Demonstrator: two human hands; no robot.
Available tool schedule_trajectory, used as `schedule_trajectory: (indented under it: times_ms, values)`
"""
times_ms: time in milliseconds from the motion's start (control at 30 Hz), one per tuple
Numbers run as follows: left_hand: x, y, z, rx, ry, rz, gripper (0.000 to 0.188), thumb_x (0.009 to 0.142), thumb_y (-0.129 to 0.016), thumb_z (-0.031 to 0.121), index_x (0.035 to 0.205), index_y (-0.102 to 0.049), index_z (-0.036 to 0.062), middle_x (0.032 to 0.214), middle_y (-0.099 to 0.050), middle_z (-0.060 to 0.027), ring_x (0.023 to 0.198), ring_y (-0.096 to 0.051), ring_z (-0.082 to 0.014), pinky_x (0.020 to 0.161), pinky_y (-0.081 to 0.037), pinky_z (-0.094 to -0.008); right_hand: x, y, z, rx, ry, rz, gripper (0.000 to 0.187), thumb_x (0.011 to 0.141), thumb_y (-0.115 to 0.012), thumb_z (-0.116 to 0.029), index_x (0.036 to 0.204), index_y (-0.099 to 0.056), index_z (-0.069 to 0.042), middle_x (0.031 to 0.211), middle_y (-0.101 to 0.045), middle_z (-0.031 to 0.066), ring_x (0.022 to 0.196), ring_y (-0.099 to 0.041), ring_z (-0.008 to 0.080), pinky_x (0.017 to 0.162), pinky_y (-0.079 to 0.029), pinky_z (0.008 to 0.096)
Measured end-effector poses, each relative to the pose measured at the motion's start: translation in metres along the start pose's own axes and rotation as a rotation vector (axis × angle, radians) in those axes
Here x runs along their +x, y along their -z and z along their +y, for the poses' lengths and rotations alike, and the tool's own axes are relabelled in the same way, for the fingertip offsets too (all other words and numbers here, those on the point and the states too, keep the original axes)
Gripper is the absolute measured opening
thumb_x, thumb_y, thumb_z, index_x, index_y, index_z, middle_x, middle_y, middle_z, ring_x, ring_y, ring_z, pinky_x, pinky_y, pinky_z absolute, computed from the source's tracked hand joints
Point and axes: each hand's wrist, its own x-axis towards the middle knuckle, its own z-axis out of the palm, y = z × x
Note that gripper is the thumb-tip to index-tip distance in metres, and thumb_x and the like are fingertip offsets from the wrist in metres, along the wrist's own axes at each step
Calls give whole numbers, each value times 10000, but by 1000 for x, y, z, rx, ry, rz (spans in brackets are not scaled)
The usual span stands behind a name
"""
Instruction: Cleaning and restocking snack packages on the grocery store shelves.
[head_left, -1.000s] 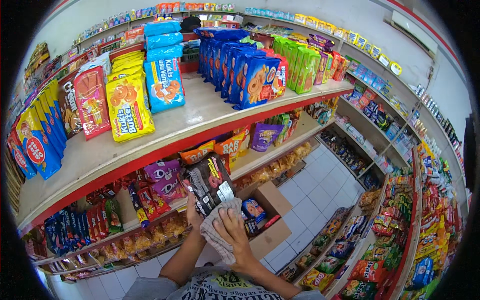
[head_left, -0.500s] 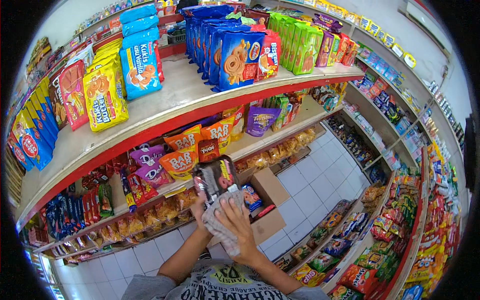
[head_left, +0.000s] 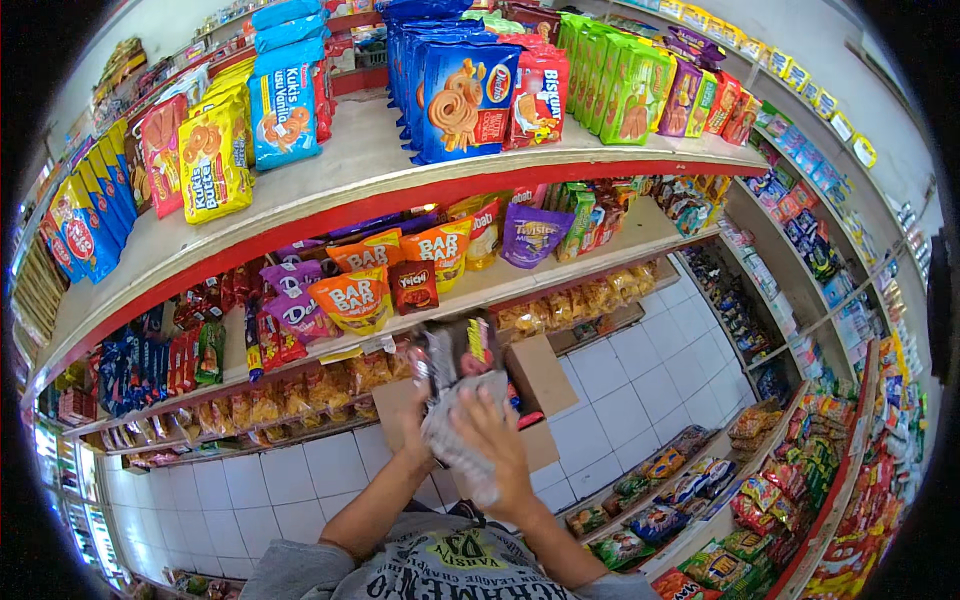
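Shelving: a long rack with cream boards and red front edges curves across the view, stocked on every level; a second run of shelves (head_left: pixel 800 250) lines the far side of the aisle at right.
Floor: white square tiles (head_left: pixel 640 390) run between the two racks.
Top shelf (head_left: pixel 350 170): standing biscuit packs, blue ones (head_left: pixel 462 95) at centre, light blue (head_left: pixel 285 100) and yellow (head_left: pixel 212 160) to their left, green ones (head_left: pixel 615 85) to the right.
Second shelf (head_left: pixel 560 265): orange snack bags (head_left: pixel 355 298), purple bags (head_left: pixel 295 305), a small dark red pouch (head_left: pixel 412 286) and a purple pouch (head_left: pixel 535 235) stand along it.
Lower shelf: rows of small clear-wrapped golden snacks (head_left: pixel 300 395), partly hidden behind the arms.
Cardboard box (head_left: pixel 540 375): open, brown, on the floor just below the hands, against the lower shelf; some packets show inside but are too small to tell.
Snack packets (head_left: pixel 455 345): a small bundle of dark, shiny packets with red and yellow print, held upright above the box, in front of the lower shelf.
Grey cloth (head_left: pixel 460 440): a crumpled pale cloth pressed against the near side of the packets, hanging down under the fingers.
Left hand (head_left: pixel 415 430): closed around the lower left of the bundle, mostly hidden behind the cloth.
Right hand (head_left: pixel 490 430): fingers spread and laid over the cloth, pressing it to the packets; the two hands sit close together on the same bundle.
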Motion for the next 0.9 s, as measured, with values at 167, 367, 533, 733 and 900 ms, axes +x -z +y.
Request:
schedule_trajectory:
  times_ms: [167, 367, 533, 733, 900]
  values:
    - [-21, 19, -33, -200, 135, -28, 558, 894, -410, 357, 1334, -317, 26, 1292, -446, -113, 1149, -476, -222, 983, -374, -344, 41, 16, 15, -10, 72, 179, 455, 809, -507, -141, 1259, -488, -76, 1406, -308, 165, 1315, -250, 353, 1050, -140, 511]
    - [13, -14, 20, -100, -164, 252, 526, 896, -414, 419, 1232, -442, 16, 1175, -542, -125, 1050, -553, -254, 936, -422, -392, -15, -15, -4, -34, 0, -5, 448, 806, -497, -120, 1245, -479, -28, 1368, -363, 179, 1300, -285, 346, 1054, -171, 472]
    - [30, -9, 39, -253, -258, 316, 586, 889, -368, 501, 1273, -399, 59, 1215, -499, -142, 1063, -530, -283, 916, -424, -431, -21, -31, 18, 887, -23, 232, 397, 877, -484, -171, 1239, -457, -10, 1298, -436, 170, 1222, -403, 273, 1023, -259, 457]
    - [35, 0, 35, -4, -407, 269, 623, 877, -379, 526, 1296, -363, 66, 1227, -486, -89, 1114, -488, -244, 963, -370, -379, 30, -48, -9, 1488, -826, 706, 479, 938, -412, -346, 1289, -380, -22, 1283, -454, 111, 1176, -442, 235, 993, -348, 370]
    - [55, 55, 27, 247, -516, 339, 537, 898, -412, 455, 1264, -388, 63, 1139, -525, -39, 1006, -533, -182, 900, -404, -327, 49, -65, -29, 1591, -797, 636, 435, 946, -407, -292, 1279, -385, -14, 1276, -459, 119, 1153, -465, 239, 977, -367, 371]
